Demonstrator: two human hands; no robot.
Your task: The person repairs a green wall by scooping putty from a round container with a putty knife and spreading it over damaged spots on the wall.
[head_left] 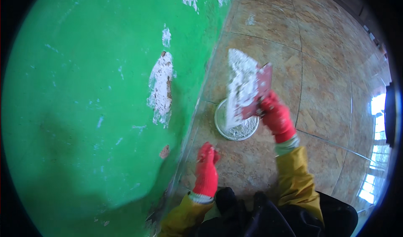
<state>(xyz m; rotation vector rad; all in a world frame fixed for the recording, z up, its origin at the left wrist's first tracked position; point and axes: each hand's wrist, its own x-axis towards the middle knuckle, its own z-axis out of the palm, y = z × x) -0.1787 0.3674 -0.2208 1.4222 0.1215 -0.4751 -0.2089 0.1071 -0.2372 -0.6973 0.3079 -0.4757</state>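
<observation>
My right hand [277, 116], in a red knit glove, grips the red handle part of a wide putty knife [263, 79]. The blade carries a thick, uneven layer of white putty [243, 75] and is held tilted above a round white bucket [217, 125]. More greyish-white putty shows inside the bucket, partly hidden by the blade. My left hand [206, 172], gloved in red too, is held low between the wall and my knees. Its fingers are curled closed, and I see nothing in them.
The green wall [96, 98] on the left has a long white patch [160, 90], smaller patches higher up and a chipped spot [164, 152] lower down. Brown stone-look floor tiles [323, 85] meet its base. Bright window light reflects at the far right.
</observation>
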